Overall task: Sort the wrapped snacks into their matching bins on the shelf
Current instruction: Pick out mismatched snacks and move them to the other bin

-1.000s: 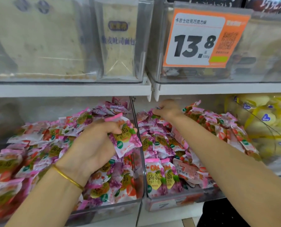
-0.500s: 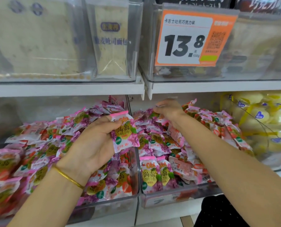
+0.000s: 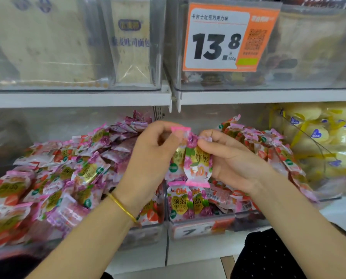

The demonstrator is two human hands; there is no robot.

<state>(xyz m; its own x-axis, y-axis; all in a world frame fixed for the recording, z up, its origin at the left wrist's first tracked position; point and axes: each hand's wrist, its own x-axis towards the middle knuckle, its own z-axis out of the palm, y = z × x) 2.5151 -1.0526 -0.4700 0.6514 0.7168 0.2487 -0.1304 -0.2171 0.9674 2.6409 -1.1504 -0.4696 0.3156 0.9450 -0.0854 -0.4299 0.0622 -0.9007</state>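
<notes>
Two wrapped snacks are held side by side and touching at mid-view, above the divider (image 3: 164,200) between two clear bins on the lower shelf (image 3: 190,252).

1. Purple packet (image 3: 197,164): grape print, upside down, pink seal at its 6 o'clock. Right hand (image 3: 234,162): grip pinching it, thumb across the front and fingers behind.
2. Second packet (image 3: 176,156): partly hidden behind the first at its 9 o'clock, with a pink seal at its 12 o'clock. Left hand (image 3: 148,158): grip curled, thumb and forefinger pinching the top edge. A gold bangle (image 3: 123,208) is on that wrist.
3. Left bin (image 3: 141,237): at 8 o'clock from the hands, heaped with a left pile (image 3: 67,174) of strawberry and purple prints mixed.
4. Right bin (image 3: 246,221): at 5 o'clock from the hands. Purple packets stand upright against its front wall, and strawberry-print ones are heaped towards 3 o'clock. The front label (image 3: 198,230) is blurred.
5. Yellow snacks (image 3: 319,148): pale wrapped pieces in a further bin at 3 o'clock.
6. Upper shelf (image 3: 77,99): bread bins (image 3: 127,47) at 11 o'clock and an orange price tag (image 3: 228,37) reading 13.8 at 1 o'clock.
7. Dark dotted garment (image 3: 268,258): at 5 o'clock, at the bottom edge.
</notes>
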